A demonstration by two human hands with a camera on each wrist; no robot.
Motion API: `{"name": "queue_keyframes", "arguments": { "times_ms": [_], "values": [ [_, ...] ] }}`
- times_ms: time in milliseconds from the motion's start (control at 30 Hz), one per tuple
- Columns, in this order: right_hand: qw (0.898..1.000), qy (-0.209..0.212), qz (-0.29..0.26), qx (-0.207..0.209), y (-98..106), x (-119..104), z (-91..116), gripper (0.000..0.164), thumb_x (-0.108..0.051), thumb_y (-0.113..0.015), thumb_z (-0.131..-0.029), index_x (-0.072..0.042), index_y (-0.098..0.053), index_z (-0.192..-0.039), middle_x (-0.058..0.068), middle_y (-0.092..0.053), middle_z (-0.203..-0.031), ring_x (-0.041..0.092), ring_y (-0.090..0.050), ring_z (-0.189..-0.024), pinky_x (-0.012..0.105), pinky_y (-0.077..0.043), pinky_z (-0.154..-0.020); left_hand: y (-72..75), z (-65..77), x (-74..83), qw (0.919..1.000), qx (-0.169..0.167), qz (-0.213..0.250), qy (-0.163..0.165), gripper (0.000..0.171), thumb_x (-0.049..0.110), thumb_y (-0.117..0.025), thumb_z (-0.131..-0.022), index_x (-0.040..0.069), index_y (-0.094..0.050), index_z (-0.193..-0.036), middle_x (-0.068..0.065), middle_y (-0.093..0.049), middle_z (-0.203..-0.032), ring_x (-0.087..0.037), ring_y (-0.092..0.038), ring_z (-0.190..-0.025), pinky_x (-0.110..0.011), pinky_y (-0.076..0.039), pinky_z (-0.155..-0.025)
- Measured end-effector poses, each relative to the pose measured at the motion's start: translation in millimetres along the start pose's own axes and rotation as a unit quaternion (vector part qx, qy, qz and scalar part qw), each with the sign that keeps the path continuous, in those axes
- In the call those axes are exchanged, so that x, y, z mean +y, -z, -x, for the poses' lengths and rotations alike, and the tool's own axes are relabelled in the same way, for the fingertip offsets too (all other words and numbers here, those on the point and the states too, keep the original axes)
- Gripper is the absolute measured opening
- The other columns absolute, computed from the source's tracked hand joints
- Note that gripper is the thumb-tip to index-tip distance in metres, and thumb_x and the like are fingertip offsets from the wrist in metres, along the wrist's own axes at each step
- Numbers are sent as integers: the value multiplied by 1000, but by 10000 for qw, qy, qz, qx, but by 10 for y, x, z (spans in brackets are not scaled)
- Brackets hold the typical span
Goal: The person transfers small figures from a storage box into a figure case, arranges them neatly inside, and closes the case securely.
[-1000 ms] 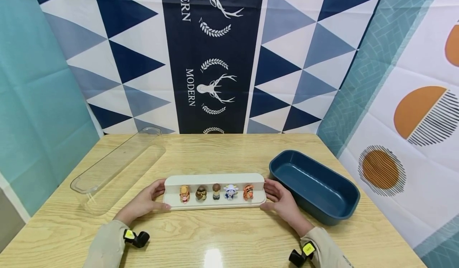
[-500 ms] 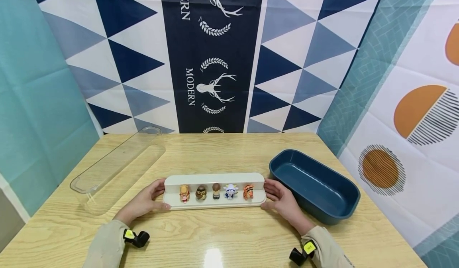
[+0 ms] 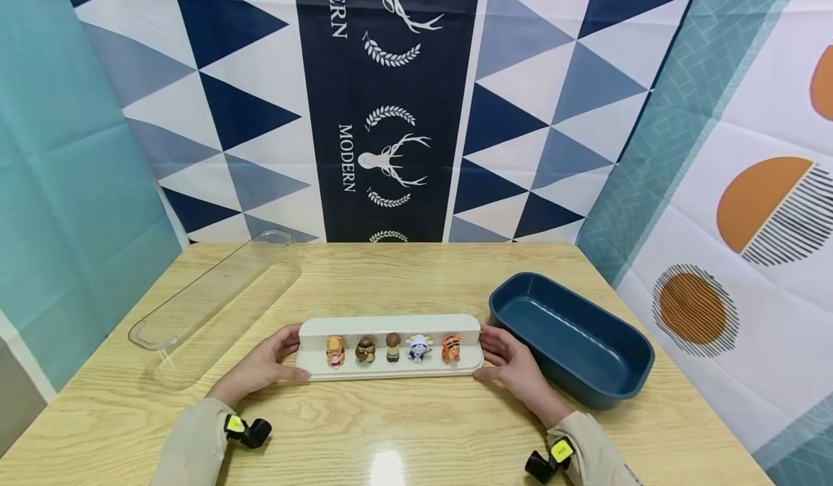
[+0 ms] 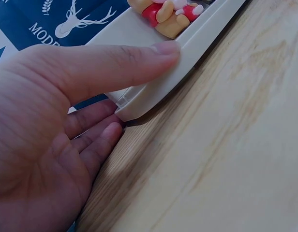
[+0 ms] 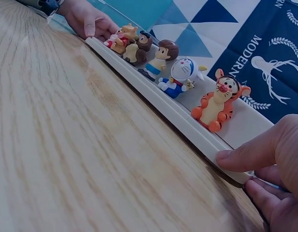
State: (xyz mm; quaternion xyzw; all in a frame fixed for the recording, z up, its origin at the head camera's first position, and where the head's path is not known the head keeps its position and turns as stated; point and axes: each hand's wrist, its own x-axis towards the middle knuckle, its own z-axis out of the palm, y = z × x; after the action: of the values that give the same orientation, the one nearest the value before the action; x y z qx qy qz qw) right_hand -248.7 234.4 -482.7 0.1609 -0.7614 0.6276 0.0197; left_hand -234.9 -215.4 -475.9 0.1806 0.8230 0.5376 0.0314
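A long cream display stand (image 3: pixel 384 323) with an upright back lies across the table before me. Several small figurines sit along it in a row: a yellow bear (image 3: pixel 335 352), an owl (image 3: pixel 365 351), a brown-haired boy (image 3: pixel 393 348), a blue-and-white cat (image 3: pixel 419 348) and an orange tiger (image 5: pixel 217 104). My left hand (image 3: pixel 257 367) holds the stand's left end, its thumb on the front lip and its other fingers at the end and behind. At the opposite end my right hand (image 3: pixel 517 374) grips the same way, thumb on the front corner near the tiger.
On the left of the wooden table (image 3: pixel 390 428) lies a clear plastic cover (image 3: pixel 224 283), set diagonally. A deep dark-blue bin (image 3: pixel 573 327) stands close beyond my right hand. Patterned cloths (image 3: pixel 384 182) hang behind the table and at its sides.
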Motion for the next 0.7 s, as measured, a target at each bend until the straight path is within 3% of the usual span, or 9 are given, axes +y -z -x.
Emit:
{"name": "queue_keyframes", "arguments": {
  "times_ms": [300,433,600,700],
  "values": [
    [10000,37,-59,4,-18,20,-23,77,20,-76,-72,14,-42,-141,35,-50,-136,47,-48,-128,33,-52,-99,58,17,35,9993,-80,-103,-363,91,4,-84,-77,-10,-29,-149,-33,-40,-145,-51,-41,-132,-53,-35,-111],
    [10000,43,-70,-14,-33,19,-18,78,20,-76,-71,14,-42,-141,35,-51,-136,46,-48,-128,36,-51,-100,111,51,111,9968,180,-252,-736,87,4,-82,-81,-6,-31,-150,-31,-35,-150,-48,-39,-134,-37,-41,-110],
    [10000,9,-17,71,-17,30,-1,77,20,-77,-70,13,-44,-140,34,-53,-134,44,-50,-127,32,-52,-98,167,73,319,9823,810,-810,-1484,79,2,-81,-81,-2,-40,-147,-25,-43,-147,-16,-40,-136,-14,-37,-106],
    [9999,10,-29,110,-9,35,1,77,20,-77,-70,13,-45,-139,33,-53,-134,42,-52,-126,29,-53,-96,234,90,467,9677,1224,-1395,-1709,77,-1,-82,-78,-2,-43,-144,-23,-47,-144,-16,-42,-133,-23,-39,-109]
  ]
}}
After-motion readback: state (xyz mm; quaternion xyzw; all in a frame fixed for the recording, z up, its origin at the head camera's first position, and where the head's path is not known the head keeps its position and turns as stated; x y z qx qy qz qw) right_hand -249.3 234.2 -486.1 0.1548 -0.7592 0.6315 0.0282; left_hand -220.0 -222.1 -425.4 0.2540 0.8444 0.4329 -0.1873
